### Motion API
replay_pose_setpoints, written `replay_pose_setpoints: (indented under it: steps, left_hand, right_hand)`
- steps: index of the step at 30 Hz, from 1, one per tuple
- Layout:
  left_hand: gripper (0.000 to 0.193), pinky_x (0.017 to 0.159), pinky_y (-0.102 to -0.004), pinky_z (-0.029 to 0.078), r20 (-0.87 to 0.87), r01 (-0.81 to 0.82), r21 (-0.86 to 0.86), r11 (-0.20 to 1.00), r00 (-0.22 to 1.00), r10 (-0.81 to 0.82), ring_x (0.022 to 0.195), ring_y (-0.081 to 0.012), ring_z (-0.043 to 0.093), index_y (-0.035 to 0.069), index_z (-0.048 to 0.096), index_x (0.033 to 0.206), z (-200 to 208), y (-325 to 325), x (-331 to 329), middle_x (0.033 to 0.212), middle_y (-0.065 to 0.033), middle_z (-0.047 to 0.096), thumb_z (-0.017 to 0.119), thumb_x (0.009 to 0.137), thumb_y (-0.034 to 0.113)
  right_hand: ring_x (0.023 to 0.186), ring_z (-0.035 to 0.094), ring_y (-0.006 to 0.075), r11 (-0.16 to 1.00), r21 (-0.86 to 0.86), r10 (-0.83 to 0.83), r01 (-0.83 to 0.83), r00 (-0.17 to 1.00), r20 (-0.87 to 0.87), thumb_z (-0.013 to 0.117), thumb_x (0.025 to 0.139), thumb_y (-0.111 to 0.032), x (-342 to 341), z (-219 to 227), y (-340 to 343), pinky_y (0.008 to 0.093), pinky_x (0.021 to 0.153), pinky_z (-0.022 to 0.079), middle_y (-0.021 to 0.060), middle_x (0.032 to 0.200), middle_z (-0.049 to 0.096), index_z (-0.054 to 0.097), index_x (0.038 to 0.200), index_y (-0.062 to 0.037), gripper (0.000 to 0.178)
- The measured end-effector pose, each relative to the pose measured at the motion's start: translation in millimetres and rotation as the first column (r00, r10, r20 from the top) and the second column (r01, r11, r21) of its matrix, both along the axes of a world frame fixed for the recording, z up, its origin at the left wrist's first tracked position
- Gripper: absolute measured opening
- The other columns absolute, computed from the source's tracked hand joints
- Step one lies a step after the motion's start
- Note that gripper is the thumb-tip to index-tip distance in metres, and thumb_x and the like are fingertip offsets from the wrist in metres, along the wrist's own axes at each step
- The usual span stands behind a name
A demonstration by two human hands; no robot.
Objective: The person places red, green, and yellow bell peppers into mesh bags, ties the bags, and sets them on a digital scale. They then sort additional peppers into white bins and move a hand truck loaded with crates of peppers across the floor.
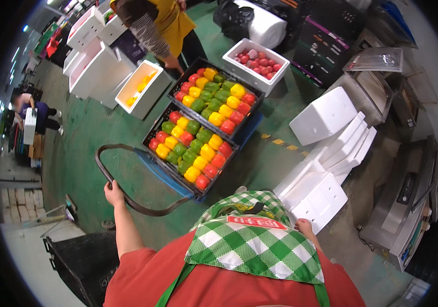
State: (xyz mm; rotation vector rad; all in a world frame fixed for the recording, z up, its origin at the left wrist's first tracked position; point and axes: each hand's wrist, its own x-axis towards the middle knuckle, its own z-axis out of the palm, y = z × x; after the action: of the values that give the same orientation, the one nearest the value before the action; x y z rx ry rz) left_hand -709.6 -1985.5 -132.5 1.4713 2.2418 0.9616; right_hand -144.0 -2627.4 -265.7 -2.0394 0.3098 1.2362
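Observation:
My left hand [113, 193] is closed round the dark curved handle [144, 209] of a blue trolley [164, 176]. Two black crates of red, yellow and green bell peppers are on the trolley, the near crate [148, 143] and the far crate [263, 95]. The peppers [191, 148] lie in colour rows. By my right side, my right hand [304, 225] hangs with loosely bent fingers, partly hidden, and nothing shows in it. In the picture it overlaps the edge of a white foam box [326, 197]; whether they touch I cannot tell.
A co-worker in a yellow apron [170, 28] reaches down beside the far crate. Foam boxes hold red fruit [227, 57] and yellow peppers [157, 92]. White foam boxes [326, 115] and metal equipment [398, 204] line the right. A black bin [83, 261] stands lower left; another person [25, 110] is far left.

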Motion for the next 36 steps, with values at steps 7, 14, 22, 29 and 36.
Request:
replay_pose_setpoints:
  steps: [7, 14, 22, 29, 36]
  left_hand:
    - [0.04, 0.069, -0.0299, 0.049, 0.071, -0.012, 0.044, 0.999, 0.997, 0.009, 0.075, -0.015, 0.059, -0.001, 0.061, 0.111, -1.7, -0.9, 15.3, 0.088, -0.005, 0.064, 0.069, 0.086, 0.03]
    - [0.045, 0.07, -0.0316, 0.049, -0.011, -0.026, 0.04, 0.999, 1.0, 0.026, 0.076, -0.0172, 0.06, -0.001, 0.059, 0.115, -6.1, -2.6, 12.9, 0.088, -0.0063, 0.065, 0.065, 0.088, 0.035]
    - [0.064, 0.095, -0.0412, 0.042, -0.297, -0.149, 0.003, 0.989, 0.944, 0.143, 0.112, -0.0332, 0.053, 0.001, 0.048, 0.132, 23.3, -53.4, 52.8, 0.127, -0.0209, 0.051, 0.062, 0.087, 0.043]
    - [0.065, 0.095, -0.0399, 0.047, -0.342, -0.229, -0.124, 0.965, 0.923, 0.175, 0.111, -0.0337, 0.055, 0.0, 0.044, 0.135, 39.2, -202.9, 105.3, 0.134, -0.0228, 0.044, 0.069, 0.083, 0.03]
    - [0.067, 0.095, -0.0382, 0.047, -0.256, -0.157, -0.044, 0.987, 0.956, 0.141, 0.11, -0.0311, 0.057, 0.001, 0.042, 0.137, 33.8, -271.2, 92.2, 0.132, -0.0209, 0.046, 0.07, 0.083, 0.028]
  right_hand:
    - [0.062, 0.062, 0.0189, 0.986, -0.132, -0.09, 0.104, 0.99, 0.112, 0.062, 0.088, -0.015, 18.4, 15.3, 8.5, 0.0282, 0.046, 0.044, 0.0087, 0.084, 0.064, 0.059, 0.109, -0.0021, 0.025]
    - [0.065, 0.063, 0.0201, 0.988, -0.108, -0.093, 0.107, 0.988, 0.12, 0.061, 0.089, -0.017, 36.8, 5.8, -17.4, 0.0293, 0.051, 0.048, 0.0092, 0.086, 0.064, 0.058, 0.112, -0.0026, 0.027]
    - [0.07, 0.063, 0.0214, 0.996, -0.082, 0.038, -0.036, 0.999, 0.014, 0.061, 0.086, -0.011, 111.6, 2.8, -65.1, 0.0344, 0.062, 0.056, 0.0112, 0.084, 0.063, 0.059, 0.107, 0.0011, 0.024]
    - [0.067, 0.064, 0.0189, 0.937, -0.119, 0.342, -0.329, 0.933, 0.115, 0.066, 0.081, -0.012, 212.9, -21.4, -36.4, 0.0299, 0.056, 0.052, 0.0134, 0.086, 0.066, 0.061, 0.108, 0.0065, 0.034]
    - [0.075, 0.068, 0.0232, 0.597, -0.292, 0.8, -0.748, 0.585, 0.136, 0.068, 0.08, -0.025, 283.7, -58.3, 36.8, 0.0349, 0.072, 0.054, 0.0139, 0.085, 0.071, 0.065, 0.105, -0.0006, 0.035]
